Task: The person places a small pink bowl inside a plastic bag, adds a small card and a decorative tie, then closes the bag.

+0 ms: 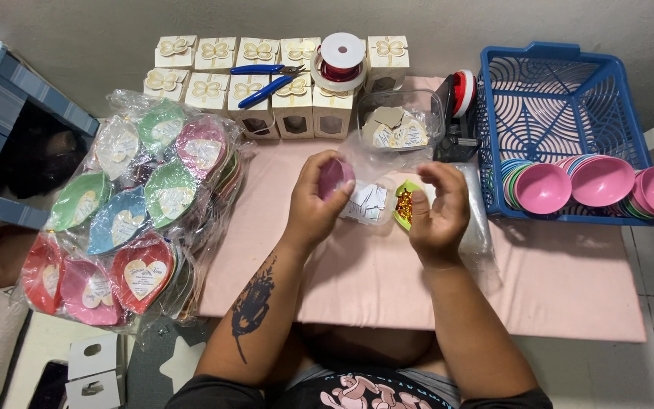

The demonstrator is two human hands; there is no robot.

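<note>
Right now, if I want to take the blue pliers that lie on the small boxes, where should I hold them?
Probably by the two blue handles of the pliers, coming from above on their left side. The handles spread apart there and lie flat across the gift boxes; the metal tip sits close to the ribbon spool.

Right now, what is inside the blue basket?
Stacks of small bowls lean in the blue basket, pink ones in front. Only coloured rims of those behind show; their number stays hidden.
</note>
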